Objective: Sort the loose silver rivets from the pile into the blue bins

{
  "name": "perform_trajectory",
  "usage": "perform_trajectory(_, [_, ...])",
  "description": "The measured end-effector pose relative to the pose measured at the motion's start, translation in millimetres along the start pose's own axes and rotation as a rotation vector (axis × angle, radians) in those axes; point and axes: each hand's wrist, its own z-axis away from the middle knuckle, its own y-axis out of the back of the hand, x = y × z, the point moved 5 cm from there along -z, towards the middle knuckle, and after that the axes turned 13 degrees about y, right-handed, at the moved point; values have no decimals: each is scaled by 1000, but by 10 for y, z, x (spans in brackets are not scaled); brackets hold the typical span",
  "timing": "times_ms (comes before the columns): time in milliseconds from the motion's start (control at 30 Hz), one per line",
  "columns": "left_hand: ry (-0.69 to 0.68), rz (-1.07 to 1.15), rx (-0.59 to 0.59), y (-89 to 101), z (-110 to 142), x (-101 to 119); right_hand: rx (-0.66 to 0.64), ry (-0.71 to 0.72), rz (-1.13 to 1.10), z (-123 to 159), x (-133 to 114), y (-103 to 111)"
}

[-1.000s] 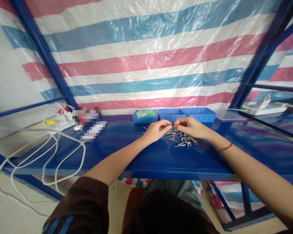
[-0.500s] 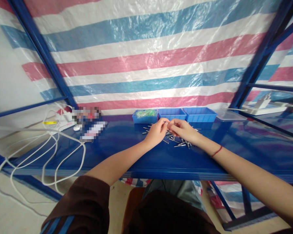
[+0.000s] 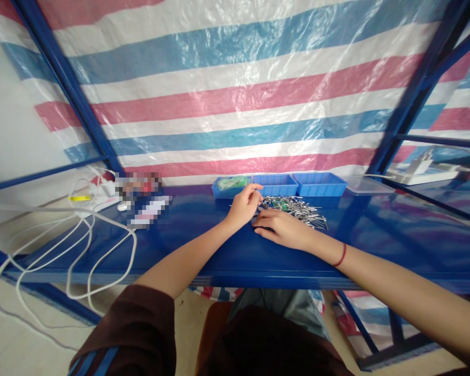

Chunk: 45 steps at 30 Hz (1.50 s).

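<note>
My left hand (image 3: 245, 203) hovers at the left edge of a loose pile of thin silver metal pins (image 3: 303, 211) that look like blind rivets. Its index finger points right while the other fingers curl in; whatever they may hold is hidden. My right hand (image 3: 281, 228) is low over the near left side of the pile, palm down, its thumb a little apart from the fingers. Nothing shows between its fingertips. Small green pieces (image 3: 282, 204) lie among the pins.
Behind the pile stand a blue bin (image 3: 226, 191) with green pieces in clear plastic, a middle blue bin (image 3: 282, 191) and a right blue bin (image 3: 321, 189). A clear lid (image 3: 370, 185) lies right of them. White cables (image 3: 90, 245) loop at the left.
My hands were together over the pile, fingertips meeting. They have parted: the left moved slightly left, the right came down nearer to me, uncovering more of the pins.
</note>
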Motion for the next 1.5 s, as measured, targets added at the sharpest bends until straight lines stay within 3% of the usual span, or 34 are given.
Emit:
perform_trajectory(267, [-8, -1, -48, -46, 16, -3, 0, -17, 2, 41, 36, 61])
perform_trajectory(600, [1, -3, -50, -37, 26, 26, -127, -38, 58, 67, 82, 81])
perform_trajectory(1000, [-7, 12, -65, -58, 12, -7, -165, -208, 162, 107, 100, 145])
perform_trajectory(1233, [16, -6, -82, -57, 33, 6, -212, -176, 136, 142, 127, 82])
perform_trajectory(1367, [30, -23, -87, -46, 46, 37, -133, -198, 105, 155, 176, 115])
perform_trajectory(1500, [21, 1, -93, -50, 57, 73, 141, -358, -93, 179, 323, 250])
